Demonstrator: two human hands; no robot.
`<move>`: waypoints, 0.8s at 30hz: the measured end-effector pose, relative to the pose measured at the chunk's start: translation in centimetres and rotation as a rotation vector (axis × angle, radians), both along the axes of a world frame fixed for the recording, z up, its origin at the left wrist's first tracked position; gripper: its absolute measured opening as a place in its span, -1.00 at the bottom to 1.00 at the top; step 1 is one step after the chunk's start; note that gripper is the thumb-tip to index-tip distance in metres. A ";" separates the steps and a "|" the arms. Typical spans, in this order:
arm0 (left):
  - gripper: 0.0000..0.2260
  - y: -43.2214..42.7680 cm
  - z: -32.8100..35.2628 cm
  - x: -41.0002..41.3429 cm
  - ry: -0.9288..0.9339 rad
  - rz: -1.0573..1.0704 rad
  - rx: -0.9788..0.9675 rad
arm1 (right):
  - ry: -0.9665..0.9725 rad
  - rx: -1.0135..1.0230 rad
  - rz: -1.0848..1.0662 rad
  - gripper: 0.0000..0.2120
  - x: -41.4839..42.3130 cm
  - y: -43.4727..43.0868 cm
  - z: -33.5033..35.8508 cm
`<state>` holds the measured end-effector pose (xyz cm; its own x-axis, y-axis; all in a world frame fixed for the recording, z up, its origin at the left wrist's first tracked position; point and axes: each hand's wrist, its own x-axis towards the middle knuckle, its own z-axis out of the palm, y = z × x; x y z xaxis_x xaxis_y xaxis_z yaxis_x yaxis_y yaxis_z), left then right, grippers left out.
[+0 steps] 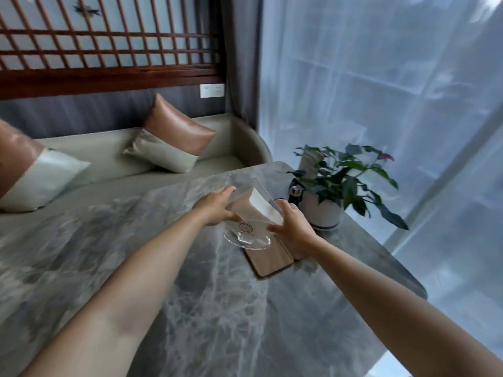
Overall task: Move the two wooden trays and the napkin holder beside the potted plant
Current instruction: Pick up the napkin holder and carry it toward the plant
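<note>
Both hands clamp the clear napkin holder [249, 216]: left hand [217, 206] grip closed on its 9 o'clock side, right hand [292, 227] on its 3 o'clock side. Holder tilted, base over two wooden trays [272, 261] lying side by side on grey marble desk [190, 308]. Potted plant [337, 191] just beside, at 2 o'clock.

grey veined marble table [217, 308], pale wooden trays [272, 263], white napkins [255, 210]

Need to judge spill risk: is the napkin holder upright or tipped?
Tipped: napkin holder leans back between left hand and right hand.
</note>
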<state>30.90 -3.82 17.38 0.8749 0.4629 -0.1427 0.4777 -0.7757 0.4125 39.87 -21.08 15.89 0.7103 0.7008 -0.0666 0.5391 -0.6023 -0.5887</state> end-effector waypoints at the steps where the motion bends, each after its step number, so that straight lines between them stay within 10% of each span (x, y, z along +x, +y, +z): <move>1: -0.23 -1.4 0.0 1.4 -0.003 -0.031 -0.002 | -0.002 -0.007 -0.021 -0.38 1.0 -1.6 0.0; 24: -0.27 -25.6 -6.8 21.8 0.117 -0.445 -0.012 | 0.160 0.009 -0.486 -0.40 14.2 -26.9 -6.8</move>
<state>52.68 -29.45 10.54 0.9658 0.0439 -0.2555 0.1434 -0.9116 0.3854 54.03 -47.98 9.09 0.9356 0.2929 -0.1973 0.1001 -0.7558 -0.6471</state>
